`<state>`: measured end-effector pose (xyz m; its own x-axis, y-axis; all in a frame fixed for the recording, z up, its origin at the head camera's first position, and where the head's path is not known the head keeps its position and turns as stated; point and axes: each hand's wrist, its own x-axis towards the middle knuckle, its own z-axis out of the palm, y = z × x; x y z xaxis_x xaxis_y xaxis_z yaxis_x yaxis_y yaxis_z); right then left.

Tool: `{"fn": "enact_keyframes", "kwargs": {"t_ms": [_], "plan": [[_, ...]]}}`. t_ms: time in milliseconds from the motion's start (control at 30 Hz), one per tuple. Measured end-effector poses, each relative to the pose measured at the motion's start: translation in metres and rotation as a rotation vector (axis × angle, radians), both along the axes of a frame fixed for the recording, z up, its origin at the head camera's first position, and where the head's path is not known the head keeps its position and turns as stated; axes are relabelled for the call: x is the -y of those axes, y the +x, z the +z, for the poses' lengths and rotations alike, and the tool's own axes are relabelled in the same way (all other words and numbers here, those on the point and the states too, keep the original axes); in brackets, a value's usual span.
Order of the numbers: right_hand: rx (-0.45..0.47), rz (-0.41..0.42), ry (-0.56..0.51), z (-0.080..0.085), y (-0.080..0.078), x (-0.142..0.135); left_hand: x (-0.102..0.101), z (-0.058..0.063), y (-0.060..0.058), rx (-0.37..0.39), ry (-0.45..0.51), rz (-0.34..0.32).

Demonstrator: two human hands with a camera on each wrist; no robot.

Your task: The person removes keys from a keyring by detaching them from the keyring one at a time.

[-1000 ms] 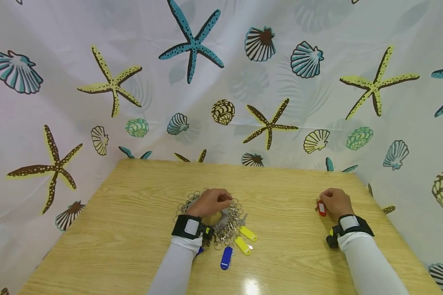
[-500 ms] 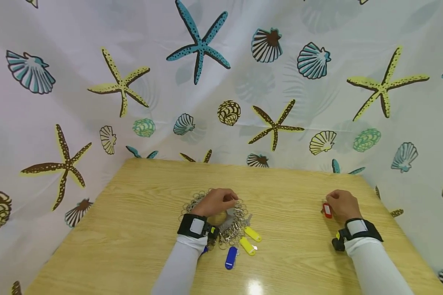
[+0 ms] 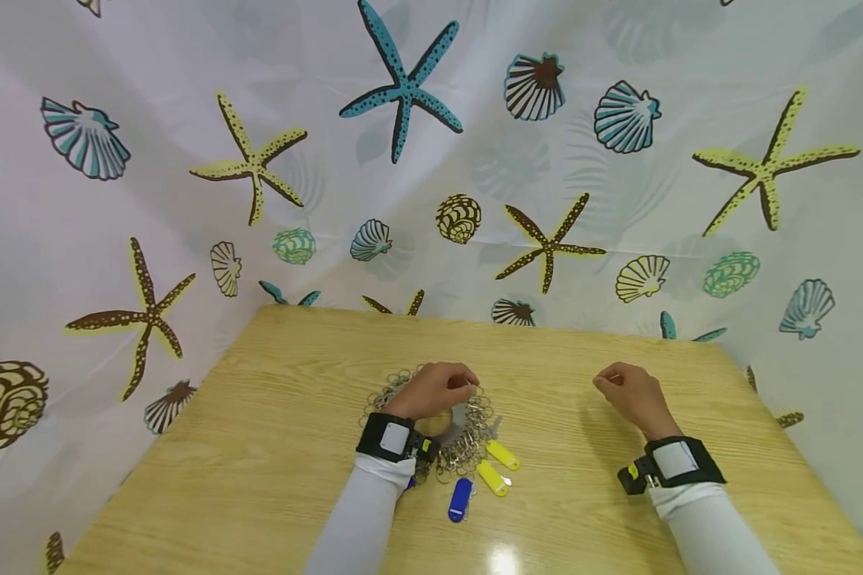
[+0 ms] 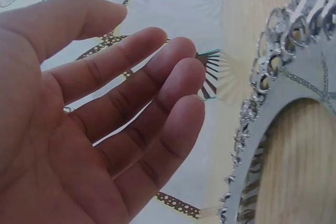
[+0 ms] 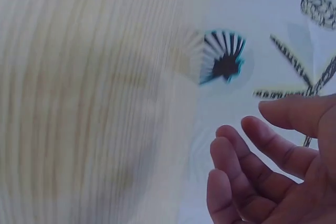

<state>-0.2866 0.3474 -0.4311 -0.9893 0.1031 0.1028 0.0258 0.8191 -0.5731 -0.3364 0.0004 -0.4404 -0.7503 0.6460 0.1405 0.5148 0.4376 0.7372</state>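
I see a pale wood-grain surface. On it: gray ring-shaped plate, edged with metal rings, partly covered. Around that plate, far side as 12: two tags, upper yellow tag and lower yellow tag, at 4; blue tag between 5 and 6.

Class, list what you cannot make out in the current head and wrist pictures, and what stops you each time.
Head view: part of the round grey holder, covered by the left hand.
Head view: most of the blue piece, apparently behind the left sleeve.
Head view: any writing on the yellow tags, too small.
Left wrist view: the holder's far side, cut off by the right edge.
Right wrist view: the table's fine grain, blurred.
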Motion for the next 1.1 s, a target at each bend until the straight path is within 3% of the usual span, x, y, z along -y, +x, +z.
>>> {"fn": "enact_keyframes", "kwargs": {"t_ms": [200, 500, 733, 867, 967, 1100], "plan": [[0.010, 0.102, -0.004, -0.001, 0.007, 0.040, -0.002, 0.007, 0.007, -0.008, -0.020, 0.008], [0.024, 0.249, 0.026, 0.001, 0.017, 0.091, 0.004, 0.010, 0.014, -0.038, -0.122, -0.047], [-0.033, 0.507, 0.104, -0.010, 0.027, 0.119, 0.022, 0.007, 0.020, -0.152, -0.201, -0.140], [-0.002, 0.591, 0.113, -0.016, 0.036, 0.133, 0.032, -0.001, 0.027, -0.190, -0.265, -0.177], [0.000, 0.603, 0.153, -0.019, 0.041, 0.142, 0.036, -0.005, 0.033, -0.215, -0.325, -0.155], [-0.063, 0.632, 0.227, -0.021, 0.047, 0.146, 0.038, -0.003, 0.043, -0.225, -0.363, -0.109]]}}
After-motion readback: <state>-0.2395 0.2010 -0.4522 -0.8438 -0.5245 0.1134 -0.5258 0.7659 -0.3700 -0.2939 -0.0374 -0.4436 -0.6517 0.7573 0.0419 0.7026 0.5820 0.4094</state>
